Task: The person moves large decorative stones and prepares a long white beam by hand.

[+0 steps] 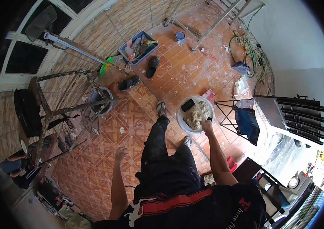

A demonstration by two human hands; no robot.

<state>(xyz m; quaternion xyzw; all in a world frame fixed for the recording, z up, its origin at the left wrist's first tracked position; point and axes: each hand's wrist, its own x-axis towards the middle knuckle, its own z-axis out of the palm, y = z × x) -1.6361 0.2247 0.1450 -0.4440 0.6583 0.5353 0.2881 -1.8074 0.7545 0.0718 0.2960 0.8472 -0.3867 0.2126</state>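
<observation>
My right hand (207, 126) is closed around the dark handle of a tool with a long pale blade (199, 108). That blade reaches over a round white bucket (178, 119) standing in front of my feet. Lumpy off-white material (193, 119) fills much of the bucket. A black flat object (188, 105) lies at its inner left side. My left hand (121, 153) hangs out to the left above the tiled floor, holding nothing, its fingers apart.
On the left stand a stained metal frame (70, 110) and a grey bucket (110, 106). A blue tool crate (137, 47) and dark clogs (152, 66) lie ahead. A folding stool (247, 122) is right. Another person's arm (16, 157) shows at far left.
</observation>
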